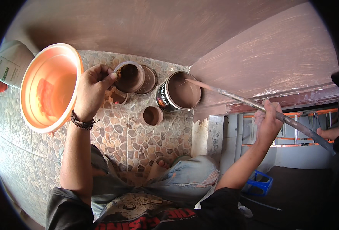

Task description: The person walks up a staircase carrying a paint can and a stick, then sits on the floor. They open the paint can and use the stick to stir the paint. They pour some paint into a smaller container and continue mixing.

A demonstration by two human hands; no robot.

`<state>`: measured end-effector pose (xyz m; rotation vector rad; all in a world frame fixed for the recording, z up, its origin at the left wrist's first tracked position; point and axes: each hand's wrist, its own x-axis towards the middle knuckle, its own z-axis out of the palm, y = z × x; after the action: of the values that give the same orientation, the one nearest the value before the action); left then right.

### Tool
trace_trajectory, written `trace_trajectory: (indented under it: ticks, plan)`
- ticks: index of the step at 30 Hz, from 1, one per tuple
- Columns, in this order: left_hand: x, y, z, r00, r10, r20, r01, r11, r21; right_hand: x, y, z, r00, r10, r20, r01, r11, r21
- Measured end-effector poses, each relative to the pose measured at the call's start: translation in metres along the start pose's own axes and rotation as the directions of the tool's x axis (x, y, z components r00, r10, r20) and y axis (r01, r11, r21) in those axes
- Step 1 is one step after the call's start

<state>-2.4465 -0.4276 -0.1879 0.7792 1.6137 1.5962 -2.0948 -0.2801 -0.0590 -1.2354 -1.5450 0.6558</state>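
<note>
My left hand [94, 90] grips the rim of a small translucent container [134, 78] with brown residue inside, above a round brown-stained lid [149, 86]. My right hand [269, 122] is closed around a long paint-smeared rod [246, 100], whose pale tapered end reaches over a dark-labelled bucket [183, 92] of brown paint. A smaller cup [151, 115] holding brown paint stands on the pebble-patterned floor [119, 138] left of the bucket. Another stained container [119, 99] sits partly behind my left hand.
An orange basin [48, 92] and white sack [12, 63] are at left. Brown painted walls [254, 50] border the floor. At right are a step [209, 134], an orange-railed ladder [292, 142], a blue plastic object [259, 180] and part of another hand [326, 133].
</note>
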Motion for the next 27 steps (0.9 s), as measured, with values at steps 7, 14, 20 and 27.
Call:
trace_trajectory:
  ticks: [7,14,20,27]
  plan:
    - [-0.0013,0.0024,-0.0017,1.000,0.013,-0.014,-0.012,0.999,0.040,-0.0013,-0.0044,-0.0030,1.000,-0.014,0.007,0.014,1.000,0.005]
    - [-0.0026,0.0037,-0.0030,0.999,0.025,-0.028,-0.024,0.999,0.047,-0.0014,-0.0010,-0.0024,0.999,-0.040,-0.008,0.040,0.999,0.017]
    - [-0.0028,0.0027,-0.0031,1.000,0.014,-0.020,-0.013,0.999,0.046,-0.0018,-0.0020,-0.0048,0.999,-0.042,0.017,0.042,0.998,0.036]
    - [-0.0046,-0.0016,-0.0008,0.999,-0.014,0.048,0.013,0.999,0.031,-0.0047,0.0046,-0.0006,1.000,-0.029,0.007,0.029,1.000,0.000]
